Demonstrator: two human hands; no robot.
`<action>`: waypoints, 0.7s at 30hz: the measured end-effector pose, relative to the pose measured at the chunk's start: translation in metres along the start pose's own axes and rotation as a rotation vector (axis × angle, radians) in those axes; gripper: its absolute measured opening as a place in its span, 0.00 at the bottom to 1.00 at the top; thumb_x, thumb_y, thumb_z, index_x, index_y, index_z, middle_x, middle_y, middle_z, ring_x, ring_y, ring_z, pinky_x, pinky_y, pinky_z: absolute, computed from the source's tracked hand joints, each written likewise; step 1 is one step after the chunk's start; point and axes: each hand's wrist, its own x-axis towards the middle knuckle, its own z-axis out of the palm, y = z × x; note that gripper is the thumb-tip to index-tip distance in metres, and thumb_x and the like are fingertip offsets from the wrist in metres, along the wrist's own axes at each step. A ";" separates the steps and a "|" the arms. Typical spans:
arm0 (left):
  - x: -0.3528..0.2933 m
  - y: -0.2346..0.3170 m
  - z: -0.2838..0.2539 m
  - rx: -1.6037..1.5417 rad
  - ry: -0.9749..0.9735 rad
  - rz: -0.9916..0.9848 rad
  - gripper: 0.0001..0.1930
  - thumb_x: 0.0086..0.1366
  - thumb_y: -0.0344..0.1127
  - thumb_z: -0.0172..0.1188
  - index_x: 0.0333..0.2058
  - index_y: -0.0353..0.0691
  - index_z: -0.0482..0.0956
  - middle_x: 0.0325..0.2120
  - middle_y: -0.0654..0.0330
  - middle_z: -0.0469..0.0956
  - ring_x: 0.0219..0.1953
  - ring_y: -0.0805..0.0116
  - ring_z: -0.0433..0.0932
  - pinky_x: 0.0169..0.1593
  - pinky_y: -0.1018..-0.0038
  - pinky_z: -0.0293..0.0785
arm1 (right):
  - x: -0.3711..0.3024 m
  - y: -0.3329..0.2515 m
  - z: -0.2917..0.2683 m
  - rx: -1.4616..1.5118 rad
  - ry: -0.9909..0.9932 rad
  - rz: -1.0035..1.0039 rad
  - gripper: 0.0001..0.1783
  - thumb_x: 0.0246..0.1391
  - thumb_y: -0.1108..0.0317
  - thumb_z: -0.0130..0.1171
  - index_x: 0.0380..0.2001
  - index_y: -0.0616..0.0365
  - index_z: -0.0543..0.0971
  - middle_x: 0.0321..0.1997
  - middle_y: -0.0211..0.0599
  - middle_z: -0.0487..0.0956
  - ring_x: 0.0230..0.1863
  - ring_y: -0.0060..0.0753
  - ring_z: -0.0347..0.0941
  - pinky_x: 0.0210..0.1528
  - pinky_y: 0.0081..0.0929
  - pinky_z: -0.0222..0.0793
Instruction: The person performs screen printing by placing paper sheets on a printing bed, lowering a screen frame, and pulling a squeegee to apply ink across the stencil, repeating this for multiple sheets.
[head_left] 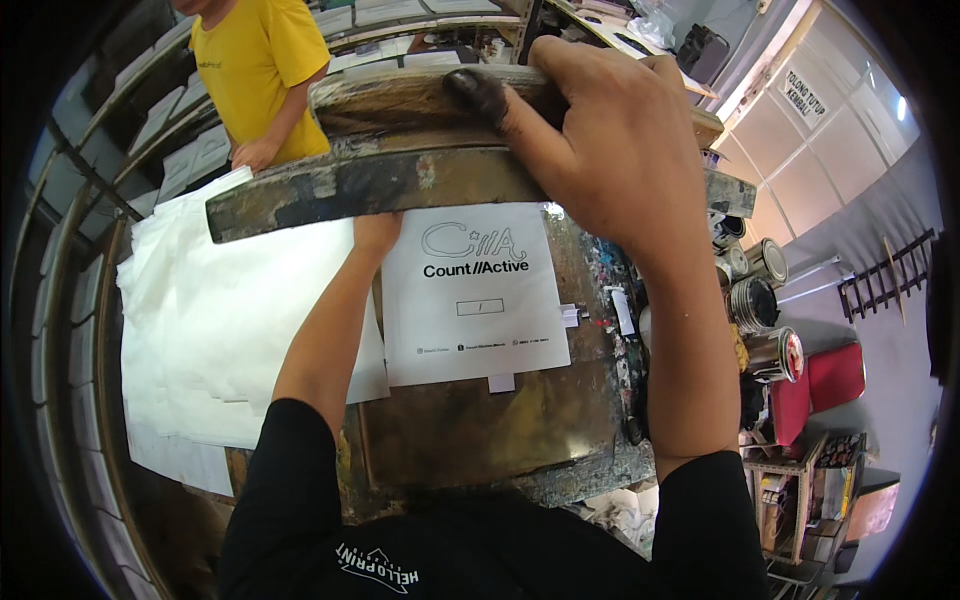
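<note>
My right hand [620, 150] grips the near edge of a raised, ink-stained wooden screen-printing frame [330, 190]. Its thumb tip is black with ink and presses on a worn wooden piece [400, 100] along that edge. Below the frame, a white sheet or flat bag [430, 335] with black print lies on the stained board [480, 430]. My left hand [378, 230] reaches under the frame to the sheet's far left corner, and the frame hides its fingers. Beside that arm, on the left, is a large pile of white sheets or bags [220, 330].
A person in a yellow shirt [260, 70] stands beyond the pile at far left. Racks with flat white pieces [90, 340] run along the left. On the right are several paint cans [770, 355], a red chair [835, 375] and a wooden shelf [800, 500].
</note>
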 end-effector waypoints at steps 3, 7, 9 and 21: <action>-0.001 -0.010 -0.030 -0.124 -0.041 0.049 0.18 0.70 0.37 0.65 0.57 0.42 0.83 0.52 0.50 0.80 0.54 0.47 0.76 0.59 0.55 0.71 | 0.002 0.001 -0.001 -0.054 -0.036 -0.016 0.27 0.63 0.43 0.61 0.38 0.60 0.84 0.31 0.52 0.82 0.39 0.60 0.78 0.48 0.48 0.64; -0.019 -0.033 -0.110 -0.967 -0.118 -0.572 0.11 0.74 0.36 0.63 0.40 0.31 0.87 0.23 0.61 0.79 0.22 0.73 0.74 0.28 0.74 0.69 | 0.004 0.002 0.000 -0.008 0.026 -0.052 0.27 0.64 0.43 0.61 0.35 0.60 0.82 0.30 0.50 0.81 0.39 0.59 0.78 0.49 0.49 0.64; -0.062 -0.048 -0.159 -0.874 -0.019 -0.651 0.13 0.75 0.37 0.64 0.43 0.29 0.86 0.23 0.64 0.77 0.23 0.77 0.72 0.27 0.76 0.66 | -0.001 0.000 0.001 -0.010 0.017 -0.036 0.27 0.65 0.42 0.61 0.35 0.60 0.81 0.30 0.50 0.81 0.39 0.59 0.79 0.49 0.49 0.64; -0.338 -0.155 -0.324 -0.657 0.784 -1.113 0.12 0.78 0.39 0.64 0.45 0.35 0.85 0.23 0.68 0.74 0.24 0.80 0.69 0.28 0.81 0.66 | -0.027 -0.011 -0.002 -0.058 -0.042 0.000 0.30 0.64 0.42 0.64 0.49 0.61 0.86 0.37 0.49 0.86 0.45 0.53 0.81 0.57 0.46 0.64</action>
